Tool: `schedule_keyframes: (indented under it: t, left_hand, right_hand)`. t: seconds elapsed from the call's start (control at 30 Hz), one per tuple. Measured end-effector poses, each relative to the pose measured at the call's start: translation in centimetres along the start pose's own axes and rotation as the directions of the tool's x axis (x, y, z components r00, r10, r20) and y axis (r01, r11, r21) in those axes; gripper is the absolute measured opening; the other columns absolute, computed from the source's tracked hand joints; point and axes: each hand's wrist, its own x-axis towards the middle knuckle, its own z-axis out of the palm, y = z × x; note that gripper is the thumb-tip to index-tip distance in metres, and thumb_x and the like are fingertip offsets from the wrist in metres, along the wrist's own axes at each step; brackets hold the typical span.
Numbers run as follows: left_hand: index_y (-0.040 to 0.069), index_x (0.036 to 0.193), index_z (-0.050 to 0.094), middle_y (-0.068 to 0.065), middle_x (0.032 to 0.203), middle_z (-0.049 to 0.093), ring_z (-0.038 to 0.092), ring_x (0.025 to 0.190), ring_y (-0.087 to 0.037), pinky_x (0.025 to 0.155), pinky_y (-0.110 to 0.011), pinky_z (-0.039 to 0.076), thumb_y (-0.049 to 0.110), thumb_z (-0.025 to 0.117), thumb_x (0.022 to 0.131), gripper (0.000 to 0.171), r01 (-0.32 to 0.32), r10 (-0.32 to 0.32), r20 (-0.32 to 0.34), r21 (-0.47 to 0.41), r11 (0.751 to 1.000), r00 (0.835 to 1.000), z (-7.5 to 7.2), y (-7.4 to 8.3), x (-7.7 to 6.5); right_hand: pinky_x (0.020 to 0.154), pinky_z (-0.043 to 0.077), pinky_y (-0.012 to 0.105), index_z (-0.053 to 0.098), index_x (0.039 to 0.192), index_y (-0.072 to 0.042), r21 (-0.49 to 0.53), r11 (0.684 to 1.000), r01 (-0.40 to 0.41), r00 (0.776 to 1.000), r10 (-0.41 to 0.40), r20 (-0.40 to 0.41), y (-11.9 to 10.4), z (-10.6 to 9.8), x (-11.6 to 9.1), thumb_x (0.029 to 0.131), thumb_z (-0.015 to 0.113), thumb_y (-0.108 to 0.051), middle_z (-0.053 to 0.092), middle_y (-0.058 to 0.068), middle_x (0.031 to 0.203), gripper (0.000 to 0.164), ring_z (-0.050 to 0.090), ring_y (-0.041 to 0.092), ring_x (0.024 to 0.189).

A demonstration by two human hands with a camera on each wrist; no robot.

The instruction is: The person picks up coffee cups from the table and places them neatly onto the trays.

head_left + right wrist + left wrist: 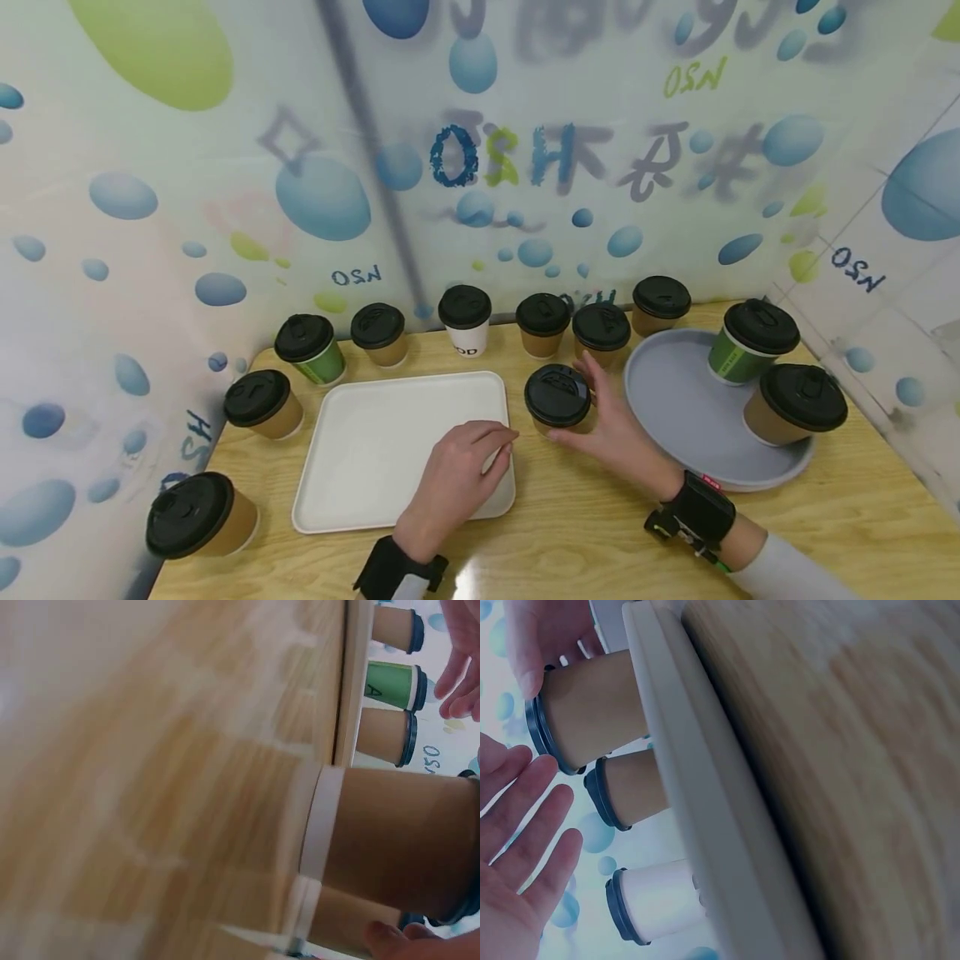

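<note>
The brown paper cup with black plastic lid [557, 395], roughly upright, is just right of the white rectangular tray [367, 454]. The nearer right hand [618, 429] holds it between thumb and fingers; the empty left hand [459, 468], fingers loosely extended, hovers to its left. Whether its base is lifted is unclear.

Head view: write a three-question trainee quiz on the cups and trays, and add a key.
1. Count: how many lidded cups stand on the round gray tray?
2. True or false: a cup stands on the white rectangular tray.
3. Choose: which hand is at the foremost black-lidded brown cup between the trays? A) left B) right C) neither

Key:
1. Two.
2. False.
3. B, the right hand.
</note>
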Motion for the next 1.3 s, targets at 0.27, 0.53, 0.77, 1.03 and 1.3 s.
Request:
schedule_keyframes:
  t: [0.27, 0.53, 0.77, 1.03, 1.3]
  left_hand:
    - [0.014, 0.105, 0.080, 0.002, 0.103, 0.076, 0.070, 0.099, -0.014, 0.085, -0.035, 0.058, 0.012, 0.078, 0.093, 0.013, 0.015, -0.015, 0.015, 0.003, 1.000, 1.000, -0.2, -0.3, 0.1]
    - [0.014, 0.105, 0.080, 0.001, 0.104, 0.076, 0.071, 0.100, -0.014, 0.085, -0.035, 0.058, 0.012, 0.077, 0.093, 0.012, 0.027, -0.027, 0.015, 0.013, 1.000, 1.000, -0.3, -0.5, 0.0]
    - [0.014, 0.105, 0.080, 0.000, 0.105, 0.075, 0.070, 0.101, -0.015, 0.087, -0.036, 0.058, 0.012, 0.077, 0.093, 0.013, 0.034, -0.034, 0.006, 0.015, 0.999, 0.999, -0.4, -0.8, 0.0]
    - [0.014, 0.106, 0.080, 0.000, 0.107, 0.075, 0.070, 0.102, -0.016, 0.087, -0.036, 0.058, 0.012, 0.076, 0.093, 0.014, 0.023, -0.023, -0.002, 0.011, 1.000, 1.000, -0.5, -0.9, -0.1]
    - [0.013, 0.106, 0.080, 0.000, 0.106, 0.075, 0.070, 0.102, -0.017, 0.087, -0.037, 0.058, 0.010, 0.077, 0.092, 0.014, 0.031, -0.031, 0.005, 0.002, 1.000, 1.000, -0.6, -0.8, 0.1]
  right_hand:
    - [0.120, 0.022, 0.064, 0.000, 0.165, -0.007, 0.050, 0.991, -0.128, 0.992, 0.128, 0.011, 0.1, 0.9, 0.1, 0.081, 0.091, -0.024, 0.025, 0.029, 0.163, 0.126, 0.025, 0.045, 0.151]
    - [0.120, 0.022, 0.063, 0.012, 0.161, 0.001, 0.100, 0.974, -0.205, 0.978, 0.200, 0.060, 0.9, 1.4, 0.5, 0.079, 0.092, -0.026, 0.026, 0.030, 0.162, 0.118, 0.030, 0.044, 0.149]
    - [0.119, 0.024, 0.062, 0.022, 0.158, -0.001, 0.105, 0.971, -0.213, 0.974, 0.202, 0.104, 1.5, 1.7, 0.7, 0.082, 0.090, -0.029, 0.030, 0.026, 0.158, 0.106, 0.036, 0.041, 0.145]
    - [0.121, 0.019, 0.062, 0.031, 0.157, -0.005, 0.183, 0.965, -0.187, 0.981, 0.176, 0.077, 1.8, 1.8, 0.8, 0.083, 0.089, -0.024, 0.040, 0.021, 0.156, 0.096, 0.039, 0.037, 0.145]
    - [0.120, 0.021, 0.054, 0.032, 0.157, -0.013, 0.288, 0.946, -0.150, 0.989, 0.143, 0.047, 0.9, 1.0, 0.7, 0.084, 0.088, -0.018, 0.044, 0.012, 0.154, 0.092, 0.039, 0.029, 0.144]
